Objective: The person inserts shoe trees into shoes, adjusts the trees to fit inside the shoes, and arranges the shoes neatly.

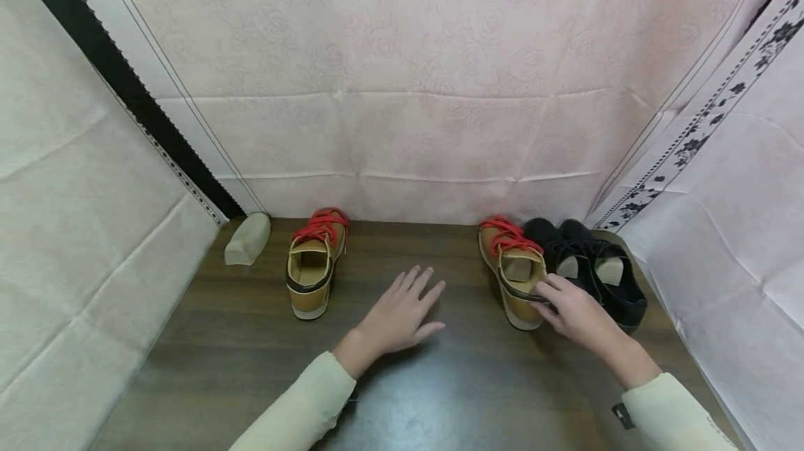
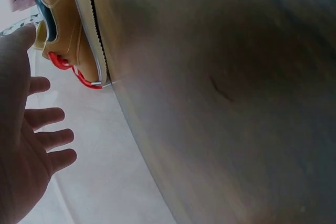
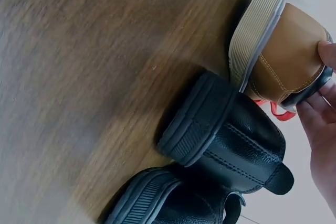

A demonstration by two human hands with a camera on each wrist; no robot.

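My right hand point(image 1: 578, 315) pinches the back collar of a tan shoe point(image 1: 524, 315) with red laces. In the right wrist view the thumb lies on the outside of the tan heel point(image 3: 294, 45) and the fingers reach inside the dark collar. A pale filler point(image 1: 518, 269) shows inside this shoe. My left hand point(image 1: 392, 315), fingers spread and holding nothing, hovers over the floor between that shoe and its matching tan shoe point(image 1: 308, 301) at the left. The matching shoe has red laces too, its toe pointing to the back wall.
A pair of black shoes point(image 1: 622, 308) stands right beside the held tan shoe, pale fillers inside. A loose cream shoe filler point(image 1: 248, 238) lies at the back left corner. Pale cloth walls point(image 1: 414, 137) enclose the brown wood-look floor point(image 1: 251, 367) at the back and both sides.
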